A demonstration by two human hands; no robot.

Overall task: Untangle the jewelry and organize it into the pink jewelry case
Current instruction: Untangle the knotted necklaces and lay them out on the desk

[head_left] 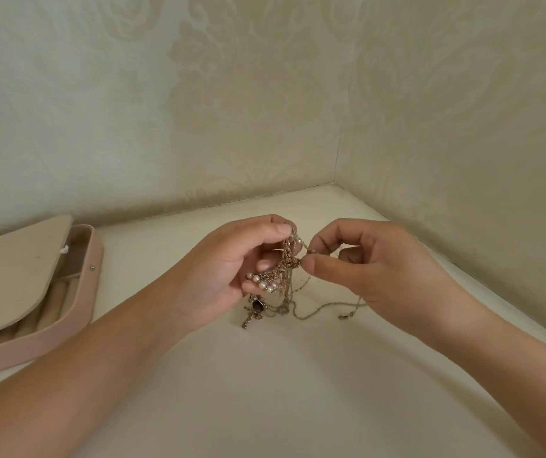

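A tangled clump of thin gold chains point(286, 269) hangs above the cream table between both hands. My left hand point(232, 269) grips the clump from the left, with a short strand of white pearls point(262, 282) lying across its fingers. My right hand point(370, 269) pinches one chain at the top of the knot between thumb and forefinger. A dark stone pendant point(257, 305) and loose chain ends point(314, 310) trail down onto the table. The pink jewelry case point(77, 312) lies at the far left, its lid point(10, 276) partly raised, beige ring rolls visible inside.
Patterned cream wallpaper rises behind and to the right, meeting in a corner point(337, 180) close to the hands. The cream table point(265, 391) spreads out toward the camera under both forearms.
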